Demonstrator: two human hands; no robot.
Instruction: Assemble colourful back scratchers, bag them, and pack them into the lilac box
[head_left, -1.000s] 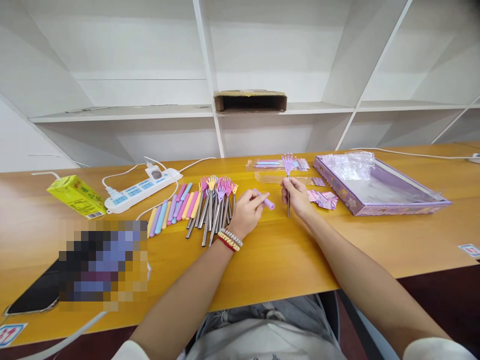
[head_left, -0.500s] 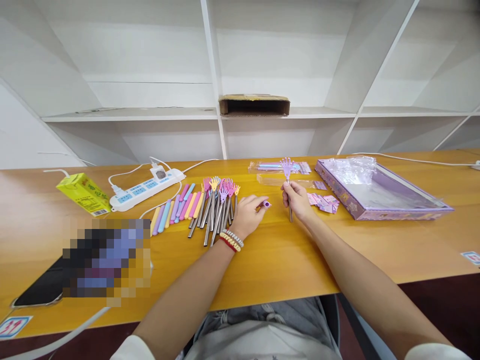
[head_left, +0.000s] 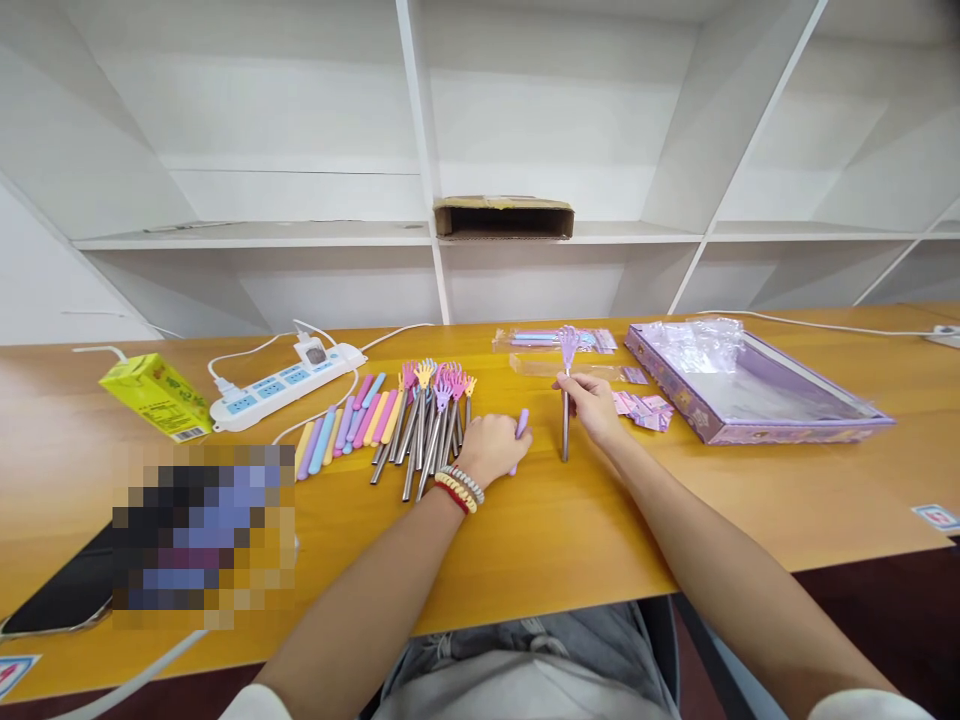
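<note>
My left hand (head_left: 491, 447) is closed around a light purple handle (head_left: 523, 424), which stands nearly upright with its top end showing. In my right hand (head_left: 589, 403) is a back scratcher (head_left: 565, 425), with a purple hand-shaped head pointing up and a bare metal rod hanging below the fingers. The two pieces are apart. Just left of my left hand lies a pile of back scratchers (head_left: 424, 425) with pink, yellow and purple heads and metal rods. Beyond that is a row of loose coloured handles (head_left: 349, 425).
A purple open box (head_left: 780, 430) with clear plastic sits at the right. Small pink cards (head_left: 643, 410) and a plastic-wrapped pack (head_left: 555, 340) lie near it. Leftward are a power strip (head_left: 289, 385), a yellow drink carton (head_left: 156, 397) and a dark, partly blurred device (head_left: 64, 585).
My left hand has turned the handle from pointing at me to nearly upright. My right hand has shifted slightly left and down with the back scratcher, whose rod now shows more.
</note>
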